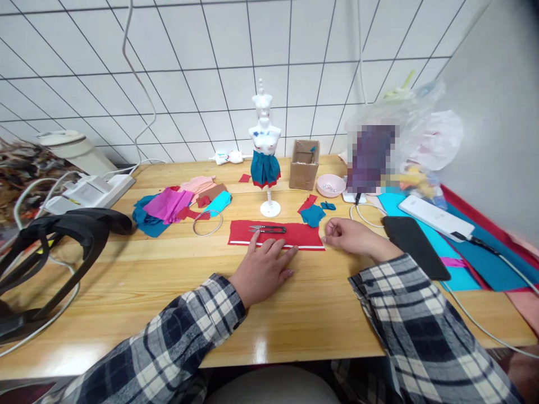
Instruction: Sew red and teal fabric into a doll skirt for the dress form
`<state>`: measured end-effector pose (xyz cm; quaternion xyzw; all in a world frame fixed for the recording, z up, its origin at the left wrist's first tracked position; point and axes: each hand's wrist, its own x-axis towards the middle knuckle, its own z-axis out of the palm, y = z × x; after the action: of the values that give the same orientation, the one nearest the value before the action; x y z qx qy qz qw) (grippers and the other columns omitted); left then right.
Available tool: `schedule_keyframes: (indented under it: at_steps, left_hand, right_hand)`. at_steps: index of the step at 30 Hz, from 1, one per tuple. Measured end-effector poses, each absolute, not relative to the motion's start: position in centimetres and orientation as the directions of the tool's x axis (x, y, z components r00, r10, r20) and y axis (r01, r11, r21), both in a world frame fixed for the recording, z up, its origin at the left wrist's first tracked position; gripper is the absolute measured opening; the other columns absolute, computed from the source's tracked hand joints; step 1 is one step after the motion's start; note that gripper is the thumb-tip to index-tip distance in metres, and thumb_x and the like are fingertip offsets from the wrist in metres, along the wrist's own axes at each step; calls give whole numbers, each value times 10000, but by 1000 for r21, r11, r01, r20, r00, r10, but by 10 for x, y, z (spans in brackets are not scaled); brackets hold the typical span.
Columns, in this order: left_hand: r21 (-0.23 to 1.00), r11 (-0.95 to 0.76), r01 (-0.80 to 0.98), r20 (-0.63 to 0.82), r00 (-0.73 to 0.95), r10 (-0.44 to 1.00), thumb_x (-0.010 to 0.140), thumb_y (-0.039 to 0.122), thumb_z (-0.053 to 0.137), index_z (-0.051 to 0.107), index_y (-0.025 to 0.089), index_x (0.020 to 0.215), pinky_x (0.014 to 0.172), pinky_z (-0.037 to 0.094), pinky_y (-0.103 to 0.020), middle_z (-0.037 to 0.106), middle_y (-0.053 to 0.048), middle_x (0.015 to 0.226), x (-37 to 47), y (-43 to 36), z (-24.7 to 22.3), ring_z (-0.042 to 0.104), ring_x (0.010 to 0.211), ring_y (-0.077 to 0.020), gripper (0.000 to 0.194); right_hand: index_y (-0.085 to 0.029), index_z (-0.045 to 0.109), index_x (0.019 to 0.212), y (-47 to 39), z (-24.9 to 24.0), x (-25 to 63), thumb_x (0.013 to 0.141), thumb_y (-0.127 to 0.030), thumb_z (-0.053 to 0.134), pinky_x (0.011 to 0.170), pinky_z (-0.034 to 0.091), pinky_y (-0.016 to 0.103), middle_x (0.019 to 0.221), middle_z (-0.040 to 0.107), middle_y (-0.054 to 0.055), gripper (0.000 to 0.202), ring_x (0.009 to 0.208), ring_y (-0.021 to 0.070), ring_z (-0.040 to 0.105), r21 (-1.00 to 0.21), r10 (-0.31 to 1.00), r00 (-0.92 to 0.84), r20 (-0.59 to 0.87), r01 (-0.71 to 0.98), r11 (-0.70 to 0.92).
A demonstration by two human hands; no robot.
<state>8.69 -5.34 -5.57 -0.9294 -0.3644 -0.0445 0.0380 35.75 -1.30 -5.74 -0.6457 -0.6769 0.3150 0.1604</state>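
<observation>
A red strip of cloth (pixel 244 231) lies flat on the wooden table, with a narrow white band (pixel 307 247) along its near edge. Dark thread snips (pixel 272 229) rest on the cloth. My left hand (pixel 263 269) is spread out palm down, its fingertips pressing on the cloth's near edge by the white band. At the cloth's right end, my right hand (pixel 356 238) is closed with thumb and fingers pinched together; what sits between them is too small to make out. Behind the cloth stands a small white mannequin (pixel 264 137) in a teal skirt with red trim (pixel 265 169).
Fabric scraps (pixel 168 205) and a hoop (pixel 208 223) lie left. A cardboard box (pixel 304 165), pink bowl (pixel 330 186) and teal scraps (pixel 313 216) stand behind. A black phone (pixel 415 247) and white power bank (pixel 435 217) are right; a black headset (pixel 63 247) sits far left.
</observation>
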Motion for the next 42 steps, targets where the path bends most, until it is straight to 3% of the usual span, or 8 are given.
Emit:
schedule_keyframes:
  at_steps: [7, 11, 15, 21, 29, 37, 39, 42]
  left_hand:
    - [70, -747, 661, 234, 717, 656, 998, 326, 394, 498, 238, 1399, 1053, 365, -445, 647, -83, 1232, 69, -42, -40, 574, 1118, -217, 424]
    - [177, -463, 869, 257, 413, 874, 986, 383, 406, 724, 196, 1061, 831, 459, -375, 692, -97, 939, 24, -13, -26, 612, 906, -230, 376]
    - [291, -255, 922, 117, 230, 966, 907, 502, 522, 712, 179, 849, 775, 454, -355, 673, -79, 843, -8, 9, -35, 614, 839, -229, 380]
    - [200, -230, 952, 67, 221, 973, 793, 495, 674, 644, 201, 891, 758, 423, -364, 650, -72, 919, -1, 6, -46, 604, 914, -267, 311]
    - [185, -169, 968, 62, 160, 985, 795, 491, 672, 612, 187, 1027, 829, 429, -428, 646, -100, 1037, 2, -2, -44, 592, 1024, -313, 387]
    - [363, -192, 912, -16, 212, 977, 812, 333, 634, 663, 200, 799, 750, 432, -344, 649, -56, 888, 3, 3, -47, 599, 893, -234, 136]
    - [455, -206, 866, 17, 223, 975, 808, 327, 627, 638, 187, 771, 733, 439, -327, 639, -45, 829, 6, 3, -45, 593, 833, -212, 145]
    - [741, -188, 645, 0, 280, 960, 817, 376, 613, 579, 181, 769, 696, 454, -300, 638, -21, 770, 14, -4, -39, 592, 753, -179, 204]
  right_hand:
    - [-231, 607, 938, -19, -44, 328, 873, -367, 546, 573, 369, 265, 704, 629, -19, 163, 628, 151, 565, -536, 994, -89, 67, 837, 111]
    - [-229, 664, 1036, -22, -37, 303, 927, -343, 506, 719, 422, 310, 917, 690, 46, 223, 870, 209, 613, -398, 953, -228, 201, 870, 292]
    - [-221, 693, 1068, -14, -31, 266, 963, -346, 467, 775, 431, 339, 992, 699, 89, 279, 963, 246, 603, -231, 898, -413, 150, 869, 438]
    - [-196, 705, 988, -2, -39, 233, 929, -314, 536, 756, 418, 347, 894, 697, 112, 214, 880, 251, 598, -69, 885, -455, 96, 884, 462]
    - [-230, 665, 924, -7, -29, 268, 925, -321, 528, 653, 356, 312, 802, 703, 59, 165, 771, 219, 616, -155, 951, -254, 178, 947, 281]
    - [-233, 691, 1007, 14, -40, 342, 909, -352, 514, 643, 402, 331, 913, 730, 70, 235, 803, 255, 644, -352, 986, 63, 155, 936, -4]
    - [-212, 689, 1027, 15, -42, 340, 893, -326, 533, 754, 448, 394, 965, 715, 104, 235, 913, 298, 632, -332, 980, 37, 197, 943, 31]
    - [-178, 611, 1220, 9, -41, 318, 870, -327, 584, 1005, 394, 500, 1215, 639, 147, 381, 1205, 340, 517, -368, 933, -82, 349, 904, 217]
